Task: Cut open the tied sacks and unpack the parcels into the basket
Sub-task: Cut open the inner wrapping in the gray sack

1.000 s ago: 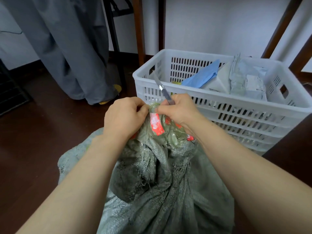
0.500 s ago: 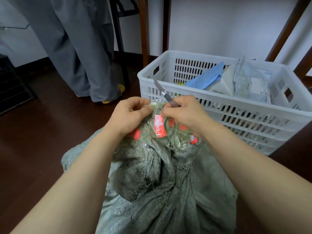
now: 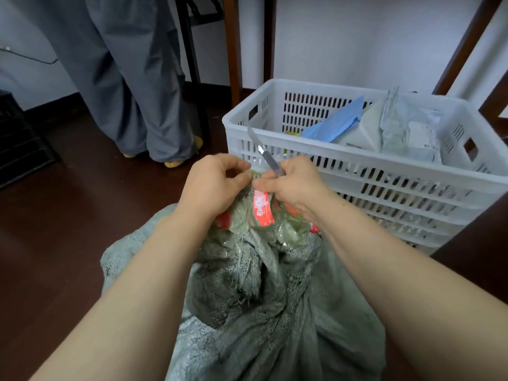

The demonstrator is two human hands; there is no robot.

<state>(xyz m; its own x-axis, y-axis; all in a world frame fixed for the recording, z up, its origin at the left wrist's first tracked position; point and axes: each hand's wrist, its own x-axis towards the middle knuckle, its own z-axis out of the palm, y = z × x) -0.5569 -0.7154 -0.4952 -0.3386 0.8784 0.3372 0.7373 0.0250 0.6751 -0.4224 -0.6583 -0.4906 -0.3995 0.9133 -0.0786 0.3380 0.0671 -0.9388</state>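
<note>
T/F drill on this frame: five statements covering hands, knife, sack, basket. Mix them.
1. The right hand grips a knife whose blade points up in front of the basket. True.
2. The basket is empty. False: it holds parcels, among them a blue parcel.
3. Both hands are at the taped neck of the sack, the left hand pinching it. True.
4. The sack lies inside the basket. False: it sits on the floor, in front of the basket.
5. A person in grey trousers stands at the far left. True.
</note>
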